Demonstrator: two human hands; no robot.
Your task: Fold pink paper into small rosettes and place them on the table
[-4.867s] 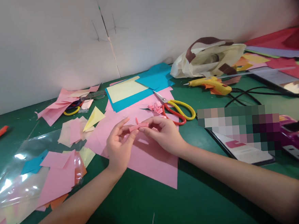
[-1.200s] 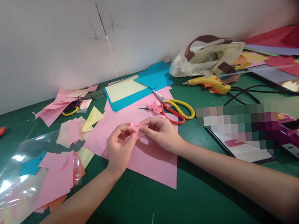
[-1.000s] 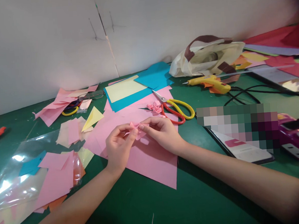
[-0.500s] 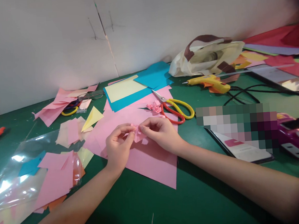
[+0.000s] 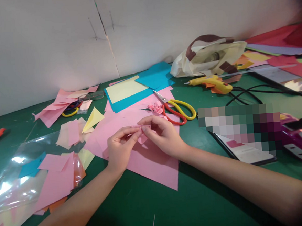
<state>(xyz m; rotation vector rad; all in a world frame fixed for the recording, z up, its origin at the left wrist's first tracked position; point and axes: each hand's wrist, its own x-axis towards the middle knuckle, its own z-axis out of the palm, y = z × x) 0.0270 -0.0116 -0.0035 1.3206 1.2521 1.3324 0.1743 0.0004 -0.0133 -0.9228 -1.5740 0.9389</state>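
Between my two hands is a small folded piece of pink paper point(image 5: 142, 138), partly hidden by the fingers. My left hand point(image 5: 121, 146) pinches its left side between thumb and forefinger. From the other side my right hand point(image 5: 161, 134) grips it, thumb in front and fingers curled behind. Both hands are over large pink sheets point(image 5: 161, 170) spread on the green table. Small folded pink paper flowers point(image 5: 155, 107) lie just past my right hand. Beside them rest scissors point(image 5: 180, 109) with one red and one yellow handle, blades partly over the paper.
A clear plastic bag point(image 5: 17, 160) with paper scraps lies at left, near a yellow folded paper point(image 5: 93, 118). Blue sheets point(image 5: 156, 78) are at the back. On the right are a yellow glue gun point(image 5: 211, 83), black cables, a phone point(image 5: 249, 151) and a cloth bag point(image 5: 181, 64).
My fingers have drawn closer together around the pink paper. The right fingers have lifted slightly and now reach over its top; everything else lies as before.
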